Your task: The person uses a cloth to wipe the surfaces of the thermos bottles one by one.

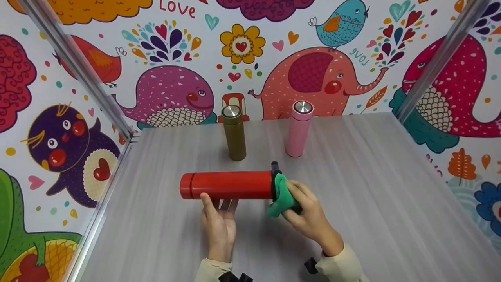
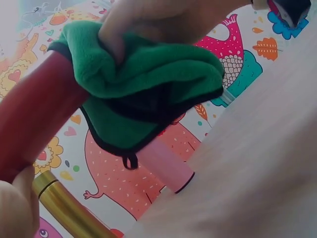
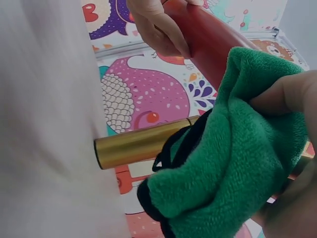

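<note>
Two cream sleeves (image 1: 340, 264): seen at the near edge of the view, one at each wrist.
Left hand (image 1: 220, 225): closed about the red bottle (image 1: 231, 185) near its left end, the thumb placed on the near side and the fingers beneath.
Right hand (image 1: 311, 213): the green cloth (image 1: 285, 196) is pinched between thumb and fingers and held around the bottle's right end.
Red bottle: held sideways between the hands, raised above the grey table (image 1: 156, 235); contents hidden.
Surface of the red bottle: smooth and cylindrical, marked by a thin groove near the left end.
Green cloth: plush, folded, edged in black, with a small loop.
Olive bottle (image 1: 236, 139): stood upright beyond the red one; contents concealed by a silver-topped lid.
Pink bottle (image 1: 297, 137): stood upright to the right of the olive one, likewise lidded.
Backdrop (image 1: 274, 31): printed with whales, birds and an elephant.
</note>
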Demonstrator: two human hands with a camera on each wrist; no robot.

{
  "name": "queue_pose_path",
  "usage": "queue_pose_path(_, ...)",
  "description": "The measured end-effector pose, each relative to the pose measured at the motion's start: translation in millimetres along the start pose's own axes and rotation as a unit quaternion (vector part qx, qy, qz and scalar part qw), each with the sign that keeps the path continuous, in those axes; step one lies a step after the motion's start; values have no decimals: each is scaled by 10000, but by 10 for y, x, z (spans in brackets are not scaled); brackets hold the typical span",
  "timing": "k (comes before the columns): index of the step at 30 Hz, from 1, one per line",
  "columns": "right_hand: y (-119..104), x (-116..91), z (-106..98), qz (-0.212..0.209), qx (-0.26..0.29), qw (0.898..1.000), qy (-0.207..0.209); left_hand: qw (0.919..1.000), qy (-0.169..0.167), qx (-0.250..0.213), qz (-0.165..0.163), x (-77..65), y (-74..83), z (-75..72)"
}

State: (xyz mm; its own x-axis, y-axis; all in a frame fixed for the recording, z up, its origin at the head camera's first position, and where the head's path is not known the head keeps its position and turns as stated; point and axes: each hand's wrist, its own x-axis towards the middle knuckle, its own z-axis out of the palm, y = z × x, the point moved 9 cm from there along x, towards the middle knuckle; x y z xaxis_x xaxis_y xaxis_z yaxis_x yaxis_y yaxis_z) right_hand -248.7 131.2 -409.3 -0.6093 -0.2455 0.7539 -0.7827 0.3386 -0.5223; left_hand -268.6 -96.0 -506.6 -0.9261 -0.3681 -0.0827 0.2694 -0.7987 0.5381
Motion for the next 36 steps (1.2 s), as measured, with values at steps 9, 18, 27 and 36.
queue_pose_path(9, 142, -232, 154, 226, 137, 9979, -585, 9996, -6, -177, 242, 89, 109, -8)
queue_pose_path(18, 89, -276, 173, 158, 356, 9970, -674, 9984, -28, 359, 430, 141, 249, -128)
queue_pose_path(27, 51, -298, 46, 278, 459, 9970, -548, 9862, -364, 1093, 1187, 394, 731, -24)
queue_pose_path(36, -29, -316, -105, 125, 309, 9990, -281, 8998, -226, 3860, 2019, 999, 1312, 191)
